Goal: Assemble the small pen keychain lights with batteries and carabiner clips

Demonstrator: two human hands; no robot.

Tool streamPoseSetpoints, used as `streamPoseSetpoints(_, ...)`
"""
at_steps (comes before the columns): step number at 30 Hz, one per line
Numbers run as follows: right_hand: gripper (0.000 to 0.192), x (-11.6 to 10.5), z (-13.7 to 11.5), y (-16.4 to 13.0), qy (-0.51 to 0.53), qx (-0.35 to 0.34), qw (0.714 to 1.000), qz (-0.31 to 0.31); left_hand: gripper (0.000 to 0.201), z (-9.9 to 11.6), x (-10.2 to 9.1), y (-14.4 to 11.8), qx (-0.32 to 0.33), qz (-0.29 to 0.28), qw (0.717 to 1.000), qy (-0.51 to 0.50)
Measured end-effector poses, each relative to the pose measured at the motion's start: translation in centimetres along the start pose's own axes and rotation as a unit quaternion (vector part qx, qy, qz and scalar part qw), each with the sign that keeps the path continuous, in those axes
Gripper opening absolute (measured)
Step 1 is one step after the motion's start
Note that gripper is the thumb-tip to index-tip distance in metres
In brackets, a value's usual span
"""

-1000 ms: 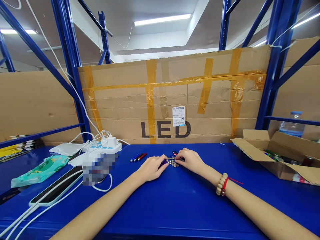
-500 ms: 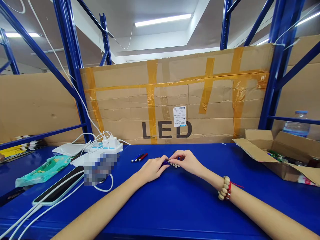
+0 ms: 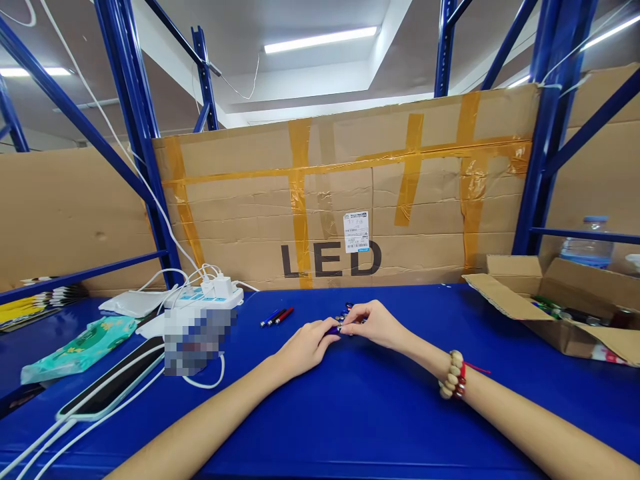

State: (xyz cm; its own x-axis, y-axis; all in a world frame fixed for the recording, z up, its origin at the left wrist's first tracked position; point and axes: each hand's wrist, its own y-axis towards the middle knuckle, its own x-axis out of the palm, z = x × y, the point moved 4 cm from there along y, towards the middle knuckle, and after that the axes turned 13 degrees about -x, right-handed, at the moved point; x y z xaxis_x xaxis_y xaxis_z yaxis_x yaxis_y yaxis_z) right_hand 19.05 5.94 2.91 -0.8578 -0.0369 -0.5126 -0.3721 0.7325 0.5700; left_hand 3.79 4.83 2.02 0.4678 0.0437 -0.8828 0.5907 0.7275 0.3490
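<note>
Near the middle of the table, my left hand [image 3: 306,345] is closed on a short dark blue-purple tube [image 3: 333,330]. My right hand [image 3: 373,323], a beaded bracelet at its wrist, pinches at the tube's silvery right end. Whether it grips the tube itself or a small separate part there, I cannot tell. Just behind the right fingers lie several small dark and shiny pieces [image 3: 346,308], mostly covered by the hand. Left of my hands, three short slim tubes lie side by side: a blue one [image 3: 271,317], a black one [image 3: 277,317] and a red one [image 3: 285,315].
The blue tabletop [image 3: 320,413] carries a white power strip [image 3: 230,297] with cables, a phone [image 3: 110,380] and a green packet [image 3: 75,350] on the left. An open cardboard box [image 3: 565,340] holding small items sits right. A taped cardboard panel [image 3: 240,220] stands behind.
My right fingers have shifted slightly and now meet the tube's end. Pale round pieces seen beneath them earlier are mostly hidden. The view has turned slightly right.
</note>
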Motion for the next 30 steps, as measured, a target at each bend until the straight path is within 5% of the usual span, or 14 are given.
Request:
streamPoseSetpoints(6, 0.018, 0.9, 0.0, -0.4, -0.009, 0.042, 0.999, 0.032, 0.017, -0.3, -0.1, -0.1, -0.021, 0.039, 0.999, 0.015)
streamPoseSetpoints(15, 0.034, 1.1, -0.4, -0.6, 0.127, 0.14, 0.981, 0.047, 0.025, 0.1, -0.2, 0.0, -0.013, 0.073, 0.997, -0.013)
streamPoseSetpoints(24, 0.032, -0.1, 0.2, 0.2, -0.028, 0.012, 0.997, 0.068, 0.024, -0.7, 0.0, 0.9, -0.075, 0.093, 0.993, 0.024)
streamPoseSetpoints(30, 0.014, -1.2, -2.0, -0.1, -0.204, -0.143, 0.966, 0.063, 0.019, -1.2, -0.1, 1.2, -0.075, 0.081, 0.994, 0.012)
